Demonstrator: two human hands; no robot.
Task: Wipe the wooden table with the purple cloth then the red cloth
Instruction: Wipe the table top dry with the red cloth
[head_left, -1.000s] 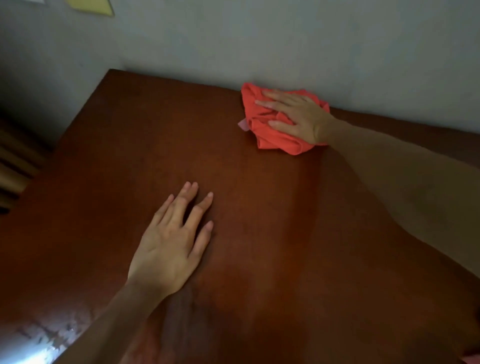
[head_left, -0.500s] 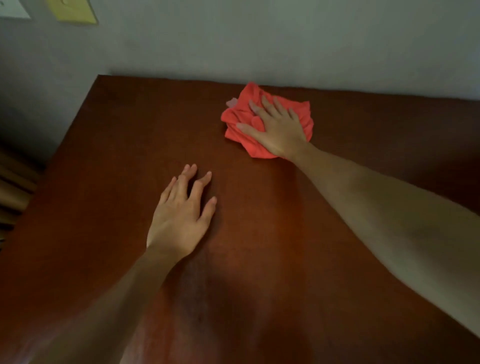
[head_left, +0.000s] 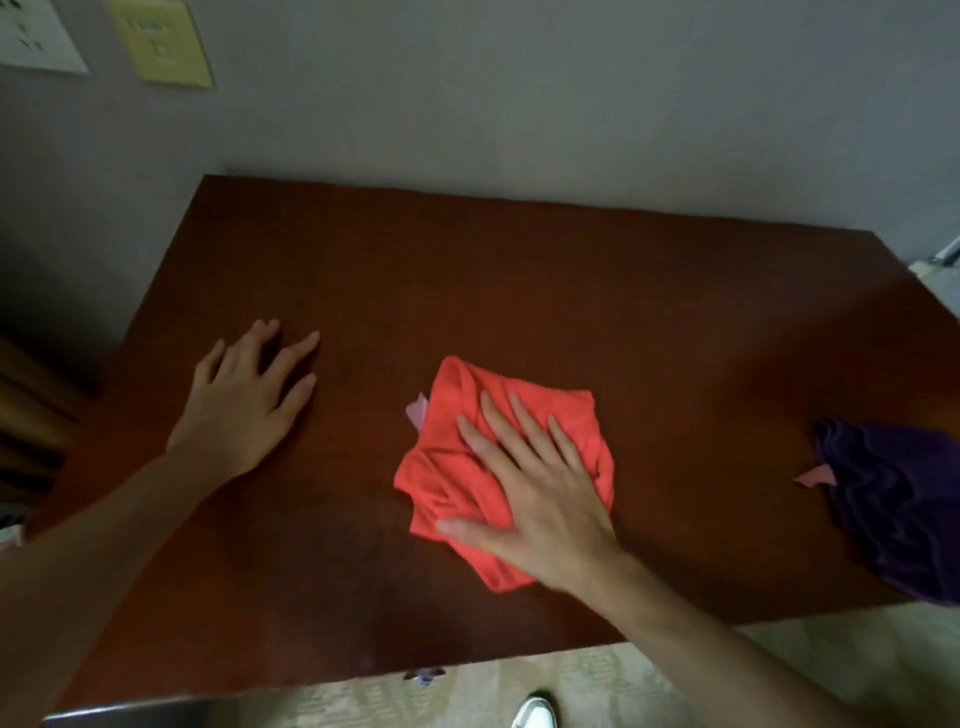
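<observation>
Red cloth (head_left: 470, 467) lies crumpled a little right of the middle of the table (head_left: 571, 270), and the right hand (head_left: 524, 488) lies flat on top of it, fingers spread and pointing away toward the wall (head_left: 519, 104), palm pressing the fabric down rather than pinching it. What matters for the coming stroke is that the cloth is directly under this hand, bunched mostly toward its thumb side and fingertips, so wherever the palm slides the cloth should follow. Bare wood stretches widest to the left and to the far edge; the near edge is close behind the wrist. The left hand (head_left: 244, 405) rests open on the wood well apart to the left, fingers splayed, holding nothing, seemingly as a brace. Purple cloth (head_left: 893, 504) sits heaped at the right edge, apart from both hands, which suggests the second wipe is under way.
</observation>
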